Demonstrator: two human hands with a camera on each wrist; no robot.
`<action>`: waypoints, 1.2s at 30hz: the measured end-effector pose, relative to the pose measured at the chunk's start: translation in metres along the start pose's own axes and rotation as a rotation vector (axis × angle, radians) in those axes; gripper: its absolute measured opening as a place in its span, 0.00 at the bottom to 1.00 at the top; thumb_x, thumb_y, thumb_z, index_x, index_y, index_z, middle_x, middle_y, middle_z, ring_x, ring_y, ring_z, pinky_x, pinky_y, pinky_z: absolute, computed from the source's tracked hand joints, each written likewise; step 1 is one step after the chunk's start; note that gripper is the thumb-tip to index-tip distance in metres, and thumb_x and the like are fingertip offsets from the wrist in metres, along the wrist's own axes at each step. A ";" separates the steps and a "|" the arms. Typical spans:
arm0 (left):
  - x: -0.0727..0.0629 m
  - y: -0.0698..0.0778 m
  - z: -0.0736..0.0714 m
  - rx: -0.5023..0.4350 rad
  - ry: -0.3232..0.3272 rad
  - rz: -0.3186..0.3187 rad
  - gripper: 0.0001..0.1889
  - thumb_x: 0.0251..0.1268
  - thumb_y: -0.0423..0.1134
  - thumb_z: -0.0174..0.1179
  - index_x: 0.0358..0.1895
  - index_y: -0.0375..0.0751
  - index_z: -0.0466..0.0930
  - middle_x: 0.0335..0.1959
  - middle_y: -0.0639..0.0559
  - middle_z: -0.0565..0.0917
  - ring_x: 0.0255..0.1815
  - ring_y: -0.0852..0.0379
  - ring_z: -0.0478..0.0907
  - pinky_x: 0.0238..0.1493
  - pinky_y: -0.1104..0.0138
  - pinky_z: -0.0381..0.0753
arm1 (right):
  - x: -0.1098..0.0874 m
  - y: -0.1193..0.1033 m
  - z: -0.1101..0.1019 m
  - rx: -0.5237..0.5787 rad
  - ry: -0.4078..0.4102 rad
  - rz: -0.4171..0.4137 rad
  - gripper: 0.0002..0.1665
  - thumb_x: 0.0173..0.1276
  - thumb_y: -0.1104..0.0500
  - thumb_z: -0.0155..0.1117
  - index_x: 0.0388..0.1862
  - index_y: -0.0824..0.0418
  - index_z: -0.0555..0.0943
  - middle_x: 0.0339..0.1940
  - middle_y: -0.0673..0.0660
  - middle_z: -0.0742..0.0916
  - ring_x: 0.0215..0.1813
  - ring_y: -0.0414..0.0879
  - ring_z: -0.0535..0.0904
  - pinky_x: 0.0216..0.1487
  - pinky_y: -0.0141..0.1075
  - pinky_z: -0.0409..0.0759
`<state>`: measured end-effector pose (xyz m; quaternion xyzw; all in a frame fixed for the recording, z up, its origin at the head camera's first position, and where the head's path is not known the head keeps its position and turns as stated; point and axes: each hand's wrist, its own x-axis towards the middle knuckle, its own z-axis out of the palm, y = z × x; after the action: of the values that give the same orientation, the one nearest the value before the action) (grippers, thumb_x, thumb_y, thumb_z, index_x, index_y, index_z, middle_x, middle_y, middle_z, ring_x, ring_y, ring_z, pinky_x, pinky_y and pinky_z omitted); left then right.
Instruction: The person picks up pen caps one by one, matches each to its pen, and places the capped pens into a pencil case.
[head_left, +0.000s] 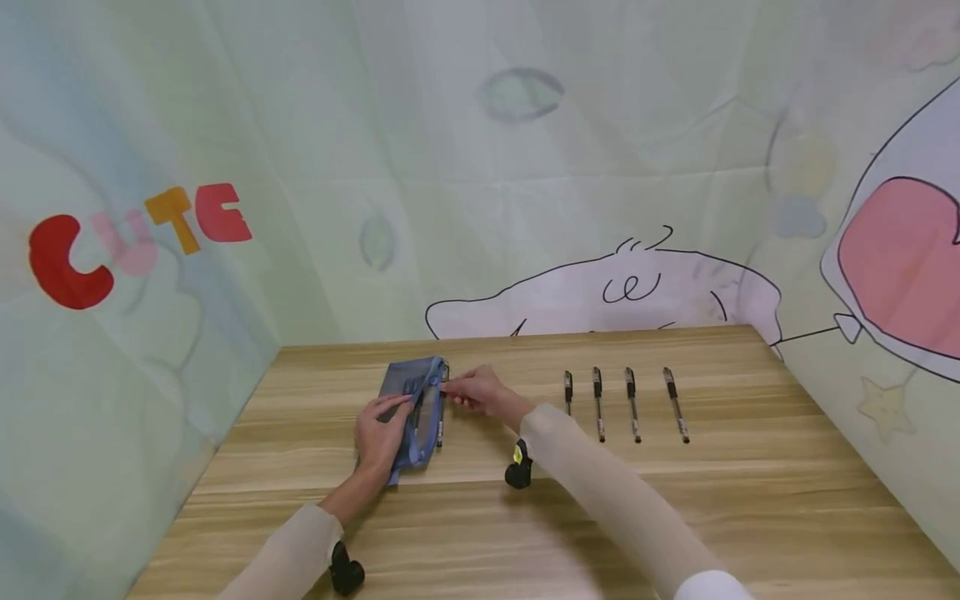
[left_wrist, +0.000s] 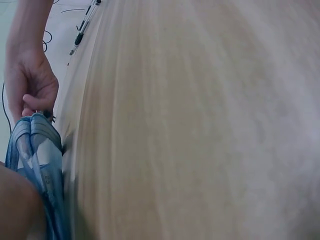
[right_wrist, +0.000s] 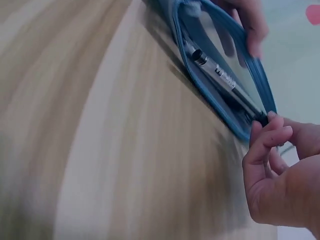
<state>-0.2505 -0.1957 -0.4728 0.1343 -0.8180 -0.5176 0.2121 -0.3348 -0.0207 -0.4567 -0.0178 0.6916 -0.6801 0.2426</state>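
A blue zippered mesh pouch (head_left: 405, 375) lies at the left of the table, its zipper side facing right. My left hand (head_left: 380, 429) grips the pouch by its upper edge, and the mouth gapes in the right wrist view. In that view my right hand (right_wrist: 280, 175) pinches the dark end of a clear-barrelled pen (right_wrist: 225, 80), which lies along the opening between the zipper edges. From the head view, my right hand (head_left: 480, 389) is at the pouch's right side. Dark pen shapes show through the mesh (head_left: 411, 385).
Several black-capped pens stand in a spaced row on the right of the wooden table (head_left: 487, 517), among them a slanted pen (head_left: 677, 404) at the far right. A patterned curtain (head_left: 450, 167) hangs behind the table's back edge and along its sides.
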 end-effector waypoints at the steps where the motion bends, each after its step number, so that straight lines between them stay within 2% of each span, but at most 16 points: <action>1: 0.000 0.000 0.000 0.001 0.003 0.002 0.11 0.62 0.36 0.68 0.45 0.35 0.90 0.54 0.38 0.86 0.61 0.40 0.79 0.70 0.50 0.72 | 0.000 0.000 0.004 0.007 0.005 0.007 0.11 0.68 0.63 0.70 0.41 0.74 0.87 0.15 0.48 0.82 0.16 0.33 0.71 0.16 0.20 0.69; 5: -0.002 0.002 0.001 0.011 0.013 0.007 0.10 0.62 0.35 0.68 0.44 0.36 0.91 0.53 0.38 0.87 0.60 0.40 0.80 0.69 0.50 0.73 | 0.001 0.002 0.017 0.041 0.030 0.027 0.11 0.68 0.65 0.70 0.40 0.76 0.86 0.14 0.48 0.82 0.14 0.32 0.71 0.14 0.20 0.69; 9: -0.002 0.003 0.003 0.007 0.005 0.021 0.10 0.62 0.35 0.68 0.44 0.36 0.91 0.53 0.38 0.87 0.61 0.40 0.80 0.70 0.51 0.73 | 0.002 0.004 0.020 0.041 0.055 0.025 0.11 0.69 0.66 0.69 0.43 0.77 0.85 0.14 0.49 0.82 0.14 0.32 0.71 0.13 0.20 0.69; 15: -0.004 0.003 0.005 -0.010 -0.003 0.024 0.10 0.62 0.36 0.68 0.44 0.35 0.91 0.53 0.38 0.87 0.61 0.40 0.80 0.70 0.50 0.73 | -0.002 0.007 0.019 -0.039 0.063 -0.002 0.09 0.69 0.68 0.66 0.44 0.73 0.87 0.22 0.56 0.89 0.14 0.33 0.72 0.15 0.20 0.70; 18: -0.003 0.004 0.005 -0.009 -0.014 0.008 0.11 0.62 0.37 0.68 0.45 0.36 0.90 0.54 0.38 0.86 0.61 0.40 0.79 0.71 0.51 0.72 | -0.006 0.008 0.019 -0.084 0.038 -0.030 0.06 0.68 0.69 0.66 0.41 0.71 0.88 0.27 0.61 0.91 0.14 0.33 0.73 0.14 0.21 0.70; 22: -0.003 0.005 0.004 -0.010 -0.025 -0.006 0.12 0.62 0.37 0.68 0.46 0.36 0.90 0.55 0.39 0.86 0.62 0.41 0.79 0.72 0.51 0.71 | -0.010 0.009 0.016 -0.121 0.005 -0.038 0.08 0.67 0.69 0.69 0.43 0.71 0.87 0.29 0.63 0.92 0.15 0.34 0.73 0.15 0.21 0.71; 26: -0.002 0.004 0.005 -0.002 -0.018 0.000 0.12 0.62 0.37 0.68 0.45 0.36 0.90 0.55 0.38 0.86 0.62 0.40 0.79 0.71 0.50 0.72 | -0.014 0.008 0.002 -0.176 0.021 -0.055 0.12 0.67 0.67 0.69 0.48 0.71 0.87 0.29 0.60 0.91 0.16 0.34 0.74 0.16 0.22 0.72; 31: -0.001 0.002 0.003 0.004 -0.015 0.000 0.11 0.63 0.36 0.68 0.46 0.36 0.90 0.55 0.38 0.86 0.62 0.40 0.79 0.71 0.50 0.72 | -0.023 0.005 -0.031 -0.240 0.059 -0.072 0.12 0.70 0.66 0.67 0.50 0.71 0.86 0.32 0.59 0.92 0.18 0.35 0.75 0.18 0.23 0.73; 36: 0.000 0.001 0.000 0.018 -0.014 0.000 0.12 0.63 0.37 0.68 0.46 0.35 0.90 0.55 0.38 0.86 0.62 0.40 0.79 0.71 0.50 0.72 | -0.031 0.001 -0.066 -0.222 0.093 -0.049 0.13 0.71 0.67 0.66 0.52 0.72 0.84 0.38 0.62 0.92 0.20 0.36 0.77 0.21 0.24 0.76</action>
<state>-0.2503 -0.1950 -0.4725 0.1323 -0.8242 -0.5109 0.2052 -0.3304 0.0517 -0.4507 -0.0298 0.7725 -0.6052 0.1902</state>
